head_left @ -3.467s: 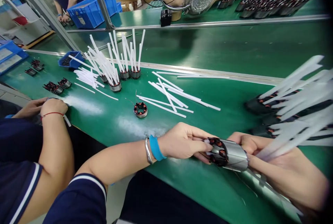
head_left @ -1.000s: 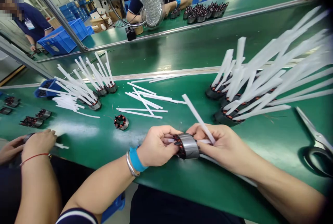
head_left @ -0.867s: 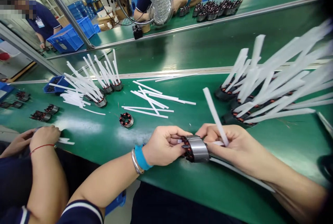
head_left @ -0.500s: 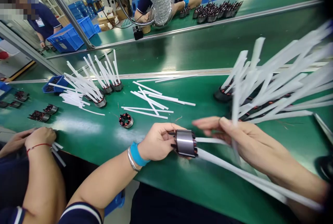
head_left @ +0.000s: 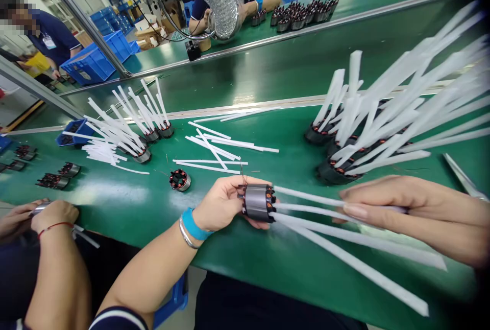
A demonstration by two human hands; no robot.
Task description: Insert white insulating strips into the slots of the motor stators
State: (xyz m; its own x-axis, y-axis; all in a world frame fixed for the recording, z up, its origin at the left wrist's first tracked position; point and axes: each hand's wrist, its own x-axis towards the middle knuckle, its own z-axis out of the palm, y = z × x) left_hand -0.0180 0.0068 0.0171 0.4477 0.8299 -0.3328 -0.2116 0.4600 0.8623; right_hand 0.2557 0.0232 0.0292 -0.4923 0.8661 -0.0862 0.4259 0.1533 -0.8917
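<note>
A motor stator [head_left: 258,202] lies on its side in my left hand [head_left: 224,205], whose fingers are wrapped round its left end and underside. Several long white sleeves [head_left: 367,237] stick out of its right end and fan toward the right. My right hand [head_left: 406,210] is closed in a pinch on the upper white sleeves, away from the stator. The lower two sleeves hang free below it. Behind my right hand stands a group of stators [head_left: 337,172] with many white sleeves pointing up and right. A bare stator [head_left: 179,180] sits on the green table left of my hands.
Loose white sleeves [head_left: 231,141] lie across the table. More sleeved stators [head_left: 141,154] stand at the left, near a small blue bin [head_left: 74,133]. A co-worker's hands [head_left: 57,215] hold a metal part at the far left. Scissors-like metal blades [head_left: 463,174] lie at the right.
My right hand has moved right and closed on the upper sleeves. A sleeve that was blurred upright by that hand now stretches out from the stator. The whole view has shifted slightly.
</note>
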